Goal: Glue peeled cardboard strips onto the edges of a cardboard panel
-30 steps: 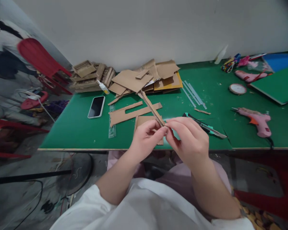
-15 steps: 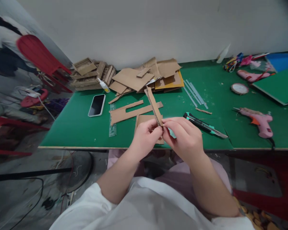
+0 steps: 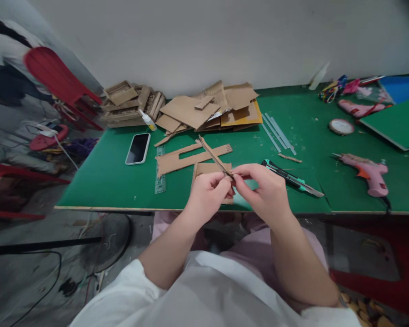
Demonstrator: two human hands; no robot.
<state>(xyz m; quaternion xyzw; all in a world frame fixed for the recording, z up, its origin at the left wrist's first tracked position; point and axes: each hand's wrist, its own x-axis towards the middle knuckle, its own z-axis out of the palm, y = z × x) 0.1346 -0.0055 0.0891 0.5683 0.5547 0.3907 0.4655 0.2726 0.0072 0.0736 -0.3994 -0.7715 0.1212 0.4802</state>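
Observation:
A narrow cardboard strip [image 3: 213, 154] is held up over the table, its near end pinched between the fingers of my left hand [image 3: 207, 195] and my right hand [image 3: 264, 188]. Its thin edge faces up, and the far end points away to the left. Beneath and beyond it lies a cut cardboard piece with a slot [image 3: 172, 164], resting across a clear ruler [image 3: 160, 184]. Another cardboard piece [image 3: 207, 168] is partly hidden by my hands. To the right of my right hand lies a green and black cutter [image 3: 289, 177] with its blade out.
Stacked cardboard [image 3: 187, 111] and a glue bottle [image 3: 147, 121] stand at the back; a phone [image 3: 138, 149] lies left. Glue sticks [image 3: 277, 131], a tape roll [image 3: 341, 126] and a pink glue gun [image 3: 370, 172] are on the right. A person [image 3: 13, 59] is at far left.
The strip has turned in my fingers, its far end swinging left and nearer, so its thin edge shows in place of its flat face. Both hands keep nearly the same place.

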